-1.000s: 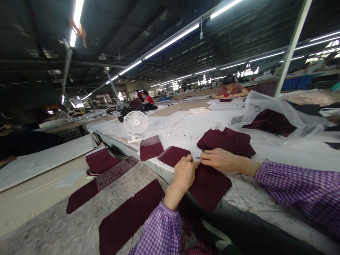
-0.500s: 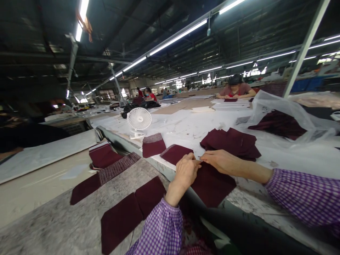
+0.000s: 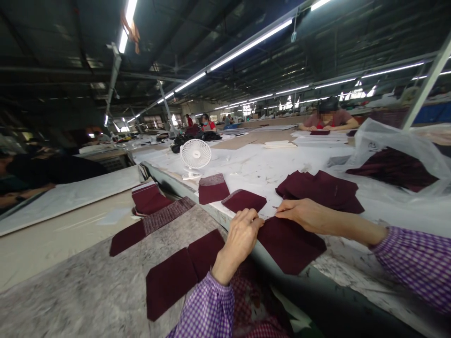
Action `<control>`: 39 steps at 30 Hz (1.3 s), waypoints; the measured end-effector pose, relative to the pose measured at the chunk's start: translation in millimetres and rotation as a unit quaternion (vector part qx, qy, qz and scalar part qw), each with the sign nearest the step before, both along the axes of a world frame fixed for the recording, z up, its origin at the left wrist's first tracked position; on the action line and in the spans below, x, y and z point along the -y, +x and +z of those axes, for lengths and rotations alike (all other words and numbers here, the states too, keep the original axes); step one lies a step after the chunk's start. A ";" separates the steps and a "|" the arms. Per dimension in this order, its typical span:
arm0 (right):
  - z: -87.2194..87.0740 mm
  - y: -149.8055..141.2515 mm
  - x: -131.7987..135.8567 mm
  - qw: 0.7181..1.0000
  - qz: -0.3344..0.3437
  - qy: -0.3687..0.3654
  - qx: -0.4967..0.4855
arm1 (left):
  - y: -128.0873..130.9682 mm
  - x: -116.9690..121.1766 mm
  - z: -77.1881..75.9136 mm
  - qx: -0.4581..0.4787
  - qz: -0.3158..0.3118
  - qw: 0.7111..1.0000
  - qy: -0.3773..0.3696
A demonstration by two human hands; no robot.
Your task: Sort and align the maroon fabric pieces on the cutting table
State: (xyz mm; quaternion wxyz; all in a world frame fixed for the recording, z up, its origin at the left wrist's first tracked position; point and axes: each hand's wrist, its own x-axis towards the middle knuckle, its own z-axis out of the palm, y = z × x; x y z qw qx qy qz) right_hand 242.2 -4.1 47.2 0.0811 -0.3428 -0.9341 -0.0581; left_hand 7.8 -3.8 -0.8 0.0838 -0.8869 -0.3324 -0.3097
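Observation:
A maroon fabric piece (image 3: 292, 245) with cut corners lies at the table's near edge, partly hanging over it. My left hand (image 3: 243, 234) pinches its upper left edge. At the top edge, my right hand (image 3: 299, 215) has its fingers closed on the same piece. Just beyond my left hand is a maroon piece with a greyish strip (image 3: 244, 201), and a similar piece (image 3: 213, 190) rests farther left. A pile of maroon fabric (image 3: 319, 190) sits behind my right hand.
A small white fan (image 3: 195, 154) stands on the white-covered table (image 3: 243, 164). Maroon pieces (image 3: 171, 281) lie on the lower grey board (image 3: 81, 281) at left. A clear plastic bag (image 3: 369, 136) holds dark maroon cloth at right. Across the table sits a person (image 3: 329, 117).
The view has swung left, so everything sits farther right in the picture. My hands have drawn slightly apart along the edge of the fabric piece, both still gripping it.

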 end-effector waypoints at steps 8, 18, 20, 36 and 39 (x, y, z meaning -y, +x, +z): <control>15.6 -23.0 8.5 0.987 -0.003 0.067 0.147 | -10.0 3.3 3.2 0.049 -0.007 0.996 -0.080; 17.4 -27.9 10.3 0.982 0.027 0.102 0.158 | -19.2 10.1 -4.4 0.179 -0.019 0.967 -0.180; 14.4 -28.5 11.5 0.982 0.025 0.108 0.156 | -17.8 10.2 -5.5 0.187 -0.009 0.967 -0.171; 9.2 -25.9 3.5 0.998 -0.033 0.050 -0.026 | -7.5 0.8 2.1 0.128 0.027 0.983 -0.128; -9.3 -37.3 6.5 0.999 -0.010 0.010 -0.051 | -12.9 -3.1 -0.5 0.165 0.001 0.973 -0.160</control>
